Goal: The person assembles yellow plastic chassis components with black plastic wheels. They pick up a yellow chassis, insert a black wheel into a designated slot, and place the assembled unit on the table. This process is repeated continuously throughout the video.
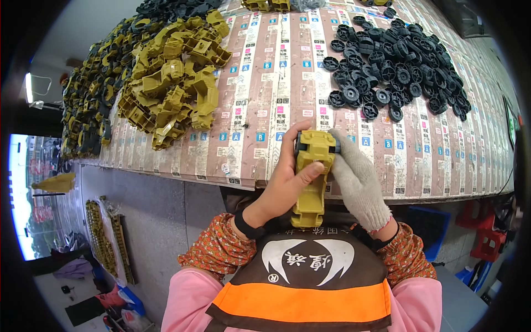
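Observation:
My bare left hand (281, 185) grips a yellow plastic toy vehicle body (308, 206) at the table's near edge, its thumb across the top and its fingers along the left side. Black wheels show at the far end, one on the left side (300, 145) and part of another on the right (337, 146). Wearing a pale knitted glove, my right hand (359, 185) closes against the body's right side, over that wheel. Its fingertips are partly hidden. The vehicle's near end hangs past the table edge, above my dark apron.
A heap of black toy wheels (398, 69) lies at the far right of the table (265, 105). Yellow vehicle bodies (171, 83) are piled left of the middle. Yellow-and-black vehicles (91, 99) line the left edge. Red stools (487, 238) stand below on the right.

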A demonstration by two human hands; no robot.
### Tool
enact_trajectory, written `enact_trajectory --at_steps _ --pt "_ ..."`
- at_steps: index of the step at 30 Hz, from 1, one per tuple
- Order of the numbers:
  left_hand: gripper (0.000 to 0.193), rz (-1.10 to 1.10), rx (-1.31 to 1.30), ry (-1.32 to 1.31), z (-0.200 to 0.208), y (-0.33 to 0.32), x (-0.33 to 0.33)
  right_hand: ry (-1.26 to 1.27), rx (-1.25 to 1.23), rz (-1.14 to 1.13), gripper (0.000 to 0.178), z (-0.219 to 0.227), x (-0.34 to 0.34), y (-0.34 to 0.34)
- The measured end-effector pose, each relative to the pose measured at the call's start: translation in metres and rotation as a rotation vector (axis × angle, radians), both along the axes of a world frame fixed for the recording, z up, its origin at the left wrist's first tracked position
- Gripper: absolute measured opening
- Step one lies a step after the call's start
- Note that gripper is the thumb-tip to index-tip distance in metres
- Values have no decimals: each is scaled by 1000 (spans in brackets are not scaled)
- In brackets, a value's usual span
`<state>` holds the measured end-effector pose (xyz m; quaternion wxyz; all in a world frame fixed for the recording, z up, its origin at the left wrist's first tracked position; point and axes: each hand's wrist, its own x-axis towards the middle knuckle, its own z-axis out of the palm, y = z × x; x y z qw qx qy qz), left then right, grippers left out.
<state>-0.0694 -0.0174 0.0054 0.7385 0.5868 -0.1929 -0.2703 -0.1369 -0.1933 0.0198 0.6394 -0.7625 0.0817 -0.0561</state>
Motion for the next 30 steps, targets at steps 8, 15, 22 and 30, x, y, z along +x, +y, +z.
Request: enact_trajectory --at_steps 8,15,22,30 --pt "80 -171 55 -187 1 0 4 -99 -414 102 60 -3 -4 -11" --pt "74 -63 -92 126 -6 -7 4 -43 -617 69 23 18 35 -55" --pt "66 132 -228 341 -3 3 18 183 -1215 -159 31 -2 70 -102" --pt "69 318 -339 382 -2 0 26 12 -611 -52 21 5 55 -74"
